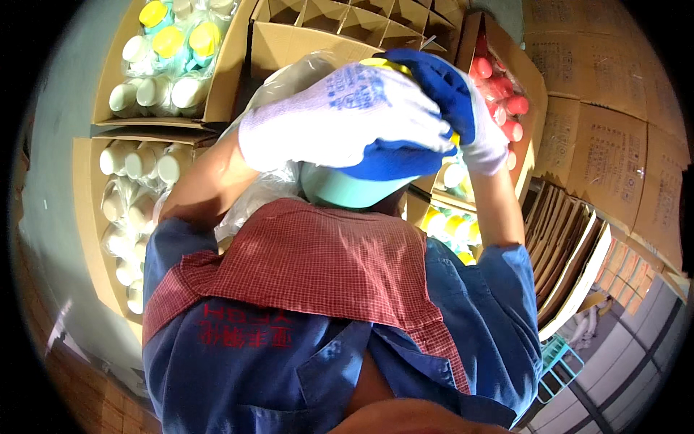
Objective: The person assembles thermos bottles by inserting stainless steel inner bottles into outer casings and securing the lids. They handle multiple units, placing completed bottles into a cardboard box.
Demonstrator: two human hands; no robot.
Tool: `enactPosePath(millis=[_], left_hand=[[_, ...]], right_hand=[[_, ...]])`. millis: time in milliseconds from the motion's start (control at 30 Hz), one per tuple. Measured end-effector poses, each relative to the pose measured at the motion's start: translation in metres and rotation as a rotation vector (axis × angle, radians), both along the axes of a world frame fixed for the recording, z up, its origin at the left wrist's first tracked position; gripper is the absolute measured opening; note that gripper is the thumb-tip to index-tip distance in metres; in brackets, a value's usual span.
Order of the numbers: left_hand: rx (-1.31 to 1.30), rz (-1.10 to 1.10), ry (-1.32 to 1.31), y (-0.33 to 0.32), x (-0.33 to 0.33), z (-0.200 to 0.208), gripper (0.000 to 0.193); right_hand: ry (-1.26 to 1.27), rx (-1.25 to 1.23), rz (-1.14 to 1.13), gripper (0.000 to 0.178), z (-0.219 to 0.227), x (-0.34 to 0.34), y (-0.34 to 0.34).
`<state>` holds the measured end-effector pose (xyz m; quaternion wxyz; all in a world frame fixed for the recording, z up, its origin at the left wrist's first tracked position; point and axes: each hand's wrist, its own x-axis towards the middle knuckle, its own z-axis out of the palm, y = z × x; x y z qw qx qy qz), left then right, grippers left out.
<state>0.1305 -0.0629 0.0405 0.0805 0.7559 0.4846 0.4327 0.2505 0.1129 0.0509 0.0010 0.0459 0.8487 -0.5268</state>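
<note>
Close to my chest, both gloved hands are wrapped round a teal bottle with yellow parts point(350, 189). Its smooth rounded teal end points toward me, and bits of yellow show between the gloves. My left hand point(347, 112), in a white knit glove with a blue coated palm, lies across it with fingers closed. On the far right side, my right hand point(452, 101) curls over it in the same kind of glove, its blue side showing. Most of the bottle is hidden by the gloves. Crumpled clear plastic point(264, 195) hangs below my left forearm.
Open cartons hold bagged bottles: teal and yellow ones point(168, 42) far left, white-capped ones point(142, 160) nearer left, red ones point(499, 90) at right. An open carton with cardboard dividers point(325, 16) stands ahead. Stacked closed cartons point(607, 155) and flattened cardboard point(560, 246) line the right.
</note>
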Motion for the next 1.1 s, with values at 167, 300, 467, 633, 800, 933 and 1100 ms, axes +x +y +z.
enactPosePath(millis=[167, 300, 467, 633, 800, 933, 1100], left_hand=[[0.011, 0.280, 0.399, 0.004, 0.055, 0.017, 0.034], [-0.095, 0.154, 0.441, 0.013, 0.061, 0.031, 0.033], [0.103, -0.164, -0.056, 0.007, 0.003, 0.008, 0.049], [-0.258, 0.157, -0.009, -0.004, 0.019, 0.048, 0.037], [0.095, -0.159, -0.105, -0.002, 0.010, 0.003, 0.039], [-0.230, -0.261, -0.646, 0.003, -0.031, -0.002, 0.024], [-0.082, -0.372, -1.317, 0.030, -0.016, -0.060, 0.029]], right_hand=[[-0.123, -0.368, 0.180, 0.029, -0.002, -0.032, 0.010], [-0.196, -0.600, 0.221, 0.031, -0.003, -0.030, 0.007], [-0.143, -0.480, -0.115, 0.036, 0.005, -0.004, -0.005], [0.238, -0.118, 0.401, 0.037, -0.010, -0.040, 0.014], [-0.121, -0.473, 0.156, 0.043, -0.008, -0.015, -0.003], [-0.222, -0.488, 0.137, 0.039, -0.001, -0.022, 0.007], [-0.205, -0.607, 0.169, 0.039, -0.011, -0.021, 0.004]])
